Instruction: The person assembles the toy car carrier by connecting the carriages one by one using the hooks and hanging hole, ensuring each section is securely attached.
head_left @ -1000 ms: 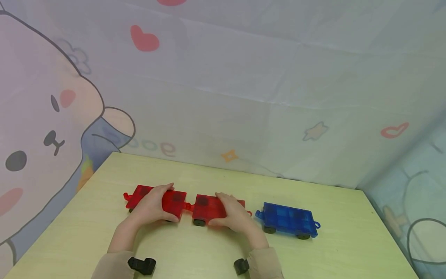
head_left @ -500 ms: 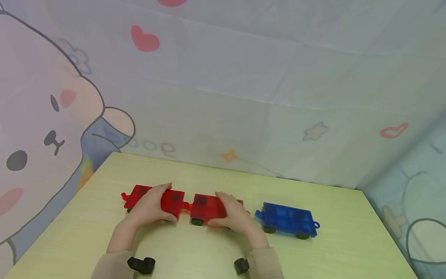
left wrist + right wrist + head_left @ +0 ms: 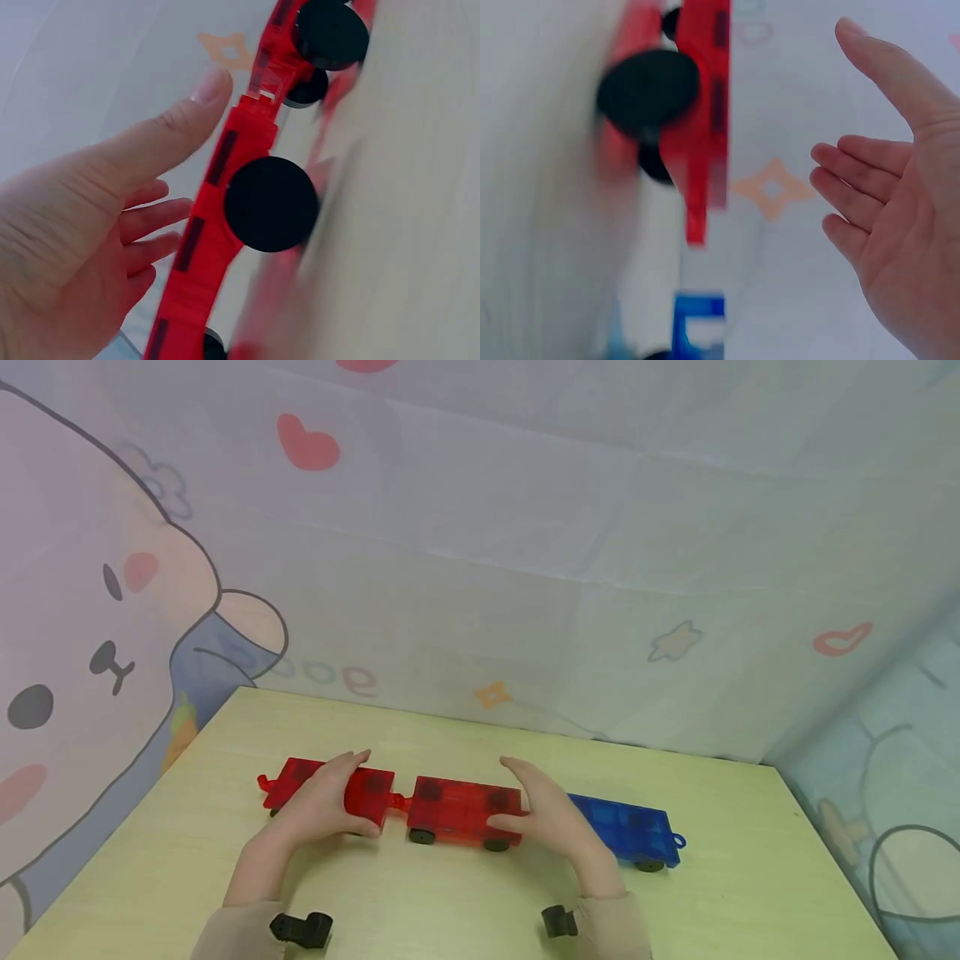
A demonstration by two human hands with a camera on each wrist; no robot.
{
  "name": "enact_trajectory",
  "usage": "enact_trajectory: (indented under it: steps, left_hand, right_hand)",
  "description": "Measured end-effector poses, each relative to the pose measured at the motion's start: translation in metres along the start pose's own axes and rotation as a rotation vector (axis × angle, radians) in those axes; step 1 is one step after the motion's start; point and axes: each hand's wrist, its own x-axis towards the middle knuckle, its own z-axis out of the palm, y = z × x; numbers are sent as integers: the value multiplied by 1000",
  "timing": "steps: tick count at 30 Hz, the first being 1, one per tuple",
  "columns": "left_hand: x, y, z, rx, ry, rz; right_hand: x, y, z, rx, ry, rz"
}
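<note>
Two red toy train cars, translucent with black wheels, stand in line on the table, joined by a small coupling [image 3: 400, 802]. My left hand [image 3: 322, 802] spans the left red car [image 3: 371, 792], thumb towards the front side and fingers towards the far side. In the left wrist view its thumb lies just beyond the car's top edge, near the coupling. My right hand [image 3: 555, 817] is held apart at the right end of the other red car [image 3: 457, 810], fingers spread and holding nothing. Behind this hand, a blue toy train car [image 3: 633, 831] is partly hidden.
The pale wooden table [image 3: 420, 910] ends at a printed cloth backdrop [image 3: 480, 568]. A dark cable loop [image 3: 873, 868] hangs at the right edge. Each sleeve carries a black wrist camera, such as the left one [image 3: 302, 930].
The red cars have slid slightly left. My right hand has let go of the right red car and moved right, covering the blue car's left end. My left hand stays over the left car.
</note>
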Motion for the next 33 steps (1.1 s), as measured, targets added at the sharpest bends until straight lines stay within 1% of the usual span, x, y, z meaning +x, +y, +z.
enact_trajectory:
  steps: [2, 4, 7, 9, 11, 14, 17, 20, 23, 27, 30, 33]
  left_hand:
    - [-2, 4, -3, -7, -9, 9]
    - [-3, 8, -6, -19, -14, 18]
    - [-4, 16, -9, -44, 8, 40]
    - [-4, 22, -9, -63, 49, 59]
    - [-3, 30, -6, -67, 107, 86]
    - [1, 40, 0, -61, 187, 135]
    - [6, 49, 10, -65, 220, 172]
    - [11, 58, 20, -70, 212, 185]
    - [15, 66, 28, -72, 185, 189]
    - [19, 75, 38, -105, 134, 179]
    - [24, 80, 47, -128, 90, 165]
    - [29, 84, 57, -137, 63, 171]
  right_hand:
    - [-5, 5, -8, 0, 10, 6]
    - [-11, 12, -15, -23, 20, -5]
    - [-19, 23, -26, -58, 42, -25]
    - [-25, 31, -33, -70, 64, -28]
    - [-30, 39, -39, -81, 92, -23]
    - [-38, 49, -48, -94, 123, -12]
    - [-45, 59, -55, -105, 148, 4]
    - [-49, 69, -60, -107, 165, 21]
    - [-52, 79, -64, -112, 173, 26]
    - [-55, 91, -67, -111, 173, 43]
    - [-59, 100, -69, -97, 167, 75]
    - [-62, 106, -70, -91, 161, 91]
